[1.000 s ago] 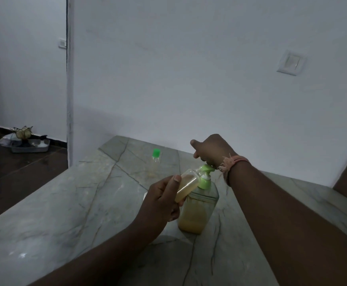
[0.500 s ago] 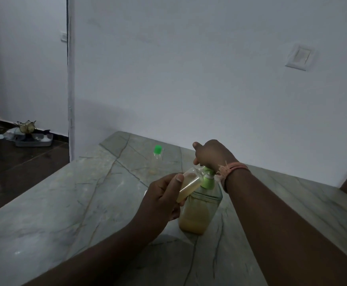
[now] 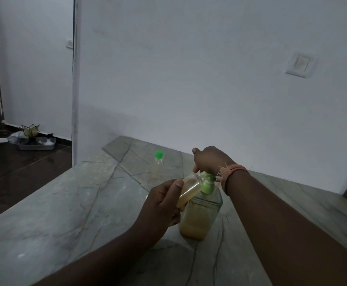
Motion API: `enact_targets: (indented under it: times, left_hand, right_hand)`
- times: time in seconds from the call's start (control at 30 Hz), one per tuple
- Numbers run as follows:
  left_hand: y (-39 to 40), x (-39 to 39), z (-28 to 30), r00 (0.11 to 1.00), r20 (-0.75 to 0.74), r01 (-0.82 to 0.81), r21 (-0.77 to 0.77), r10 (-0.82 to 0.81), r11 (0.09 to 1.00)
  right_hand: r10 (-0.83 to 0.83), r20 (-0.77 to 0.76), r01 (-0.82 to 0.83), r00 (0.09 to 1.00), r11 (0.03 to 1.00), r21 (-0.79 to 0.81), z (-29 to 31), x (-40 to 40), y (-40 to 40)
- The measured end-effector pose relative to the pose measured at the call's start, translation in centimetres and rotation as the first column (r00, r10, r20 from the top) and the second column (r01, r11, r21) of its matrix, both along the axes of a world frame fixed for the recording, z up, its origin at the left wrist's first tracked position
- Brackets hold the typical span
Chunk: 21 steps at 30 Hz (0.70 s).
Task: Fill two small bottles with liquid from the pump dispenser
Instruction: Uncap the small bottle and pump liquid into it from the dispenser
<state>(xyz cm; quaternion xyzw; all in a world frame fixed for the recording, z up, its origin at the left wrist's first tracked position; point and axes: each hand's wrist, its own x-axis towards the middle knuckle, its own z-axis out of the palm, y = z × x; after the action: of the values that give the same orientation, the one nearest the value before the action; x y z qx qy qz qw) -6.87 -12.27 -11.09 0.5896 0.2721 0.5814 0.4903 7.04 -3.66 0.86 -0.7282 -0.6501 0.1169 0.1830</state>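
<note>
**Small bottle held tilted at the pump spout**

I see the small clear bottle [image 3: 190,187] tilted, its mouth against the spout of the pump dispenser [image 3: 201,213], part full of yellowish liquid. I judge it light, thin-walled and slick if wetted, so a grip around the body suits it. My left hand [image 3: 164,203] curls round it, thumb along the side. My right hand [image 3: 209,159] presses on the green pump head, fingers bent over it. A second small bottle [image 3: 158,164] with a green cap stands well apart on the grey veined stone counter [image 3: 65,213]. Beyond are a white wall, a wall switch [image 3: 299,64] and dark floor.
</note>
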Motion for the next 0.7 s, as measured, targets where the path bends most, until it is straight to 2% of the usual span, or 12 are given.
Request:
enact_targets:
  times: [0.17, 0.3, 0.43, 0.7]
  left_hand:
    - [0.4, -0.1, -0.5, 1.000, 0.003, 0.004, 0.008, -0.004, 1.000]
    - [0.3, -0.1, -0.3, 1.000, 0.010, 0.014, -0.009, -0.014, 1.000]
    - [0.0, 0.0, 0.0, 0.999, 0.036, 0.021, -0.018, -0.020, 1.000]
    - [0.3, -0.1, -0.4, 1.000, 0.002, -0.009, -0.019, 0.009, 1.000]
  right_hand:
    - [-0.021, 0.046, 0.022, 0.999, 0.999, -0.033, -0.7, -0.5, 0.3]
    - [0.005, 0.191, 0.004, 0.982, 0.999, -0.050, -0.5, -0.3, 0.1]
    - [0.050, 0.190, -0.038, 0.981, 0.997, -0.065, 0.6, -0.4, -0.4]
    - [0.001, 0.374, -0.004, 0.927, 1.000, 0.009, -0.5, -0.4, -0.3]
